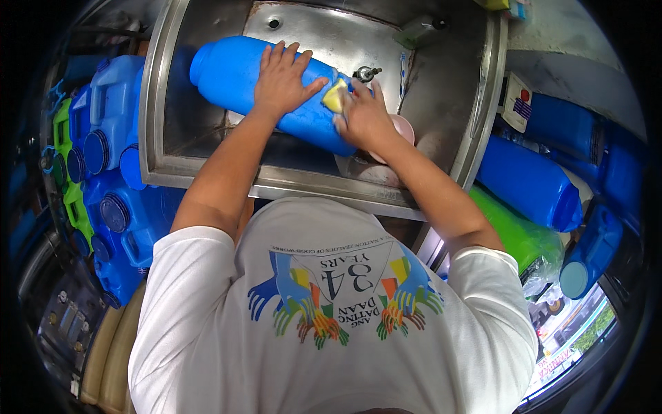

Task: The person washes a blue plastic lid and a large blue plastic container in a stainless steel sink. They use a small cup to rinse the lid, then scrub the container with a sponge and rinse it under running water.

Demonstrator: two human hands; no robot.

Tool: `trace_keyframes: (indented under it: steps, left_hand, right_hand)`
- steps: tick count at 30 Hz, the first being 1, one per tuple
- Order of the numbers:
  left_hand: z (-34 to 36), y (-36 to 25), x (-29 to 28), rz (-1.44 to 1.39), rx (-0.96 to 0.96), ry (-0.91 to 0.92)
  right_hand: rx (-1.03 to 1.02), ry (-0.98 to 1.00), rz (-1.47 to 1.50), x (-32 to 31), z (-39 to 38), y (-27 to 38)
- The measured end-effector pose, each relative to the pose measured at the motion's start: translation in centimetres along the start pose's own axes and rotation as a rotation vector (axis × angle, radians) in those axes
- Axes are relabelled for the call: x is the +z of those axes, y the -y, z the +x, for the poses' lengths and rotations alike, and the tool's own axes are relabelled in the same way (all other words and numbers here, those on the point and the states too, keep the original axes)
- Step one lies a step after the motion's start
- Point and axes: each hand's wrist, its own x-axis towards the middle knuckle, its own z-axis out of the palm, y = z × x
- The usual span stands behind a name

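Note:
A large blue plastic container lies on its side across the stainless steel sink, its neck end pointing left. My left hand rests flat on the middle of it, fingers spread. Toward the container's right end, my right hand grips a yellow sponge pressed against the blue surface; those fingers are slightly blurred. Just beyond the right hand sits a small metal faucet. Partly hidden under my right wrist is a pink bowl inside the sink.
Blue jugs and green jugs are stacked left of the sink. Another blue container lies to the right, above a green one in clear plastic. A thin blue-and-white stick leans inside the sink near a greenish bottle.

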Motion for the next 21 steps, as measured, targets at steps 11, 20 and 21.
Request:
trace_keyframes:
  steps: [11,20,21]
  left_hand:
    - [-0.6,0.0,0.1,0.009,-0.004,-0.038]
    - [-0.1,0.3,0.1,-0.005,-0.008,-0.003]
    - [-0.1,0.3,0.1,-0.009,-0.014,0.006]
  right_hand:
    - [0.408,0.380,0.000,-2.7,4.4,1.7]
    - [0.547,0.678,0.118,-2.5,6.9,0.1]
    - [0.478,0.620,0.106,-2.9,6.5,0.4]
